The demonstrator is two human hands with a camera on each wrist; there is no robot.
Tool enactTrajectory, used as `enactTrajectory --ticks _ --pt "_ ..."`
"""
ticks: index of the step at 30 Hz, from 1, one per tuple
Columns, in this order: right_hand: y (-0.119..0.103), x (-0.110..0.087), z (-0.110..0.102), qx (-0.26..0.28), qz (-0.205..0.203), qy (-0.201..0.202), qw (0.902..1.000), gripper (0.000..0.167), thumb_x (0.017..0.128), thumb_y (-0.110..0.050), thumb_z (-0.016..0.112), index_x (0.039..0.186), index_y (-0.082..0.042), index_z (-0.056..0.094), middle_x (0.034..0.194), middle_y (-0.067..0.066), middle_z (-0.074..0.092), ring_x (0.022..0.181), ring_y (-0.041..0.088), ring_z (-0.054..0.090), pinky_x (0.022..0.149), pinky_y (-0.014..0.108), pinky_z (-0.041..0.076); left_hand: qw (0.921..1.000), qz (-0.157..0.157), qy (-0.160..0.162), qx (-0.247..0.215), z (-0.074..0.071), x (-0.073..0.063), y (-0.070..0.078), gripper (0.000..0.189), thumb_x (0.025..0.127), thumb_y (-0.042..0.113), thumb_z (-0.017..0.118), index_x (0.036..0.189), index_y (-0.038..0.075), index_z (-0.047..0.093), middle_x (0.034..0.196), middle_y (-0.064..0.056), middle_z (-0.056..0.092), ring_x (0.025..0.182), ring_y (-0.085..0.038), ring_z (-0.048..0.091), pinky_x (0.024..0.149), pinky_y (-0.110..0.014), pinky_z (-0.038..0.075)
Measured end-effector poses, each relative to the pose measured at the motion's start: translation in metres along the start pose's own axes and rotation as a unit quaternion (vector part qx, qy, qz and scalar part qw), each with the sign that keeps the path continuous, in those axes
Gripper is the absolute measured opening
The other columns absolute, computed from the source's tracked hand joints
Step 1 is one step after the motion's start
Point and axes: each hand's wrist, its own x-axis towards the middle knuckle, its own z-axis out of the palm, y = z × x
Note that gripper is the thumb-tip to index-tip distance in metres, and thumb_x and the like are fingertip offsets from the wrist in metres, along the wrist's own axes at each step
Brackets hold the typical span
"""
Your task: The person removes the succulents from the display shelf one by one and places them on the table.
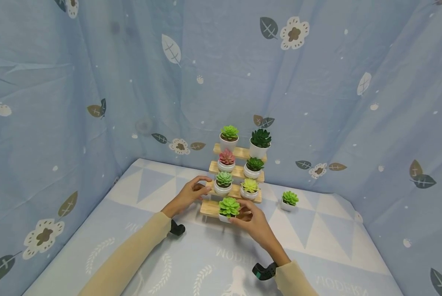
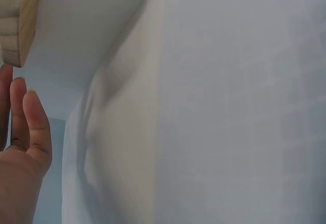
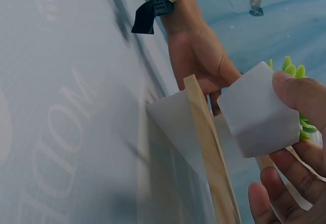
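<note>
Blue patterned curtain (image 1: pixel 221 82) behind the stand (image 1: pixel 209 208), pale printed cloth (image 1: pixel 161 255) beneath it. Right hand (image 1: pixel 255 222) pinches a green plant (image 1: pixel 229 206) by its white pot between thumb and fingers, at the stand's lowest tier, pot-to-board contact not determinable; left hand (image 1: pixel 188 196) has thumb and forefinger curled about the left end of the stand's next tier up. Six plants (image 1: pixel 227 158) occupy the stand's upper three tiers, and a spare plant (image 1: pixel 290 199) sits on the cloth right of the stand.

In front of you and to both sides, light-blue curtains (image 1: pixel 221 74) with flower, leaf and paw-print motifs enclose a blue-and-white tablecloth (image 1: pixel 132 205) patterned with triangles, laurel sprigs and lettering, under soft light.
</note>
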Motion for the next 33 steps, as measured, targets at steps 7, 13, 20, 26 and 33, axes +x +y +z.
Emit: enactTrajectory --ticks 7,13,20,26,33 --pt "-0.009 -0.009 -0.009 0.015 0.023 0.021 0.9994 0.062 0.086 -0.018 0.087 0.142 -0.021 0.06 0.115 0.008 0.06 0.097 0.025 0.067 0.081 0.038 0.056 1.0 0.005 0.007 -0.004 0.0 0.002 -0.002 0.041 0.103 0.038 0.066 0.141 0.028 0.056 0.115 -0.013 0.067 0.11 -0.033 0.063 0.087 -0.045 0.054" --pt "0.001 -0.013 -0.02 0.019 0.023 0.026 0.9992 0.063 0.085 -0.024 0.088 0.142 -0.026 0.059 0.115 0.007 0.06 0.096 0.022 0.067 0.075 0.036 0.057 1.0 0.002 0.003 -0.007 -0.001 0.002 -0.004 0.042 0.103 0.037 0.065 0.143 0.026 0.054 0.115 -0.014 0.067 0.112 -0.037 0.062 0.088 -0.045 0.054" --pt "0.003 -0.021 -0.033 0.005 0.022 0.042 0.9989 0.064 0.086 -0.024 0.087 0.143 -0.024 0.059 0.118 0.008 0.061 0.098 0.023 0.063 0.077 0.034 0.055 0.9999 0.001 0.006 -0.01 0.0 0.002 -0.002 0.042 0.103 0.037 0.066 0.142 0.027 0.055 0.114 -0.014 0.067 0.111 -0.036 0.063 0.088 -0.047 0.054" --pt "0.012 -0.029 -0.048 -0.012 0.024 0.054 0.9982 0.063 0.086 -0.03 0.087 0.142 -0.022 0.059 0.118 0.009 0.062 0.096 0.023 0.061 0.075 0.033 0.055 1.0 -0.001 0.007 -0.007 0.0 0.002 -0.004 0.043 0.103 0.037 0.065 0.144 0.025 0.054 0.114 -0.014 0.067 0.111 -0.037 0.063 0.088 -0.047 0.054" --pt "0.021 -0.035 -0.068 -0.025 0.032 0.064 0.9971 0.068 0.086 -0.034 0.086 0.145 -0.017 0.057 0.121 0.011 0.06 0.097 0.023 0.062 0.077 0.033 0.055 0.9999 0.0 0.006 -0.012 0.0 0.003 -0.005 0.043 0.103 0.037 0.065 0.143 0.026 0.054 0.113 -0.014 0.066 0.11 -0.036 0.062 0.087 -0.046 0.054"
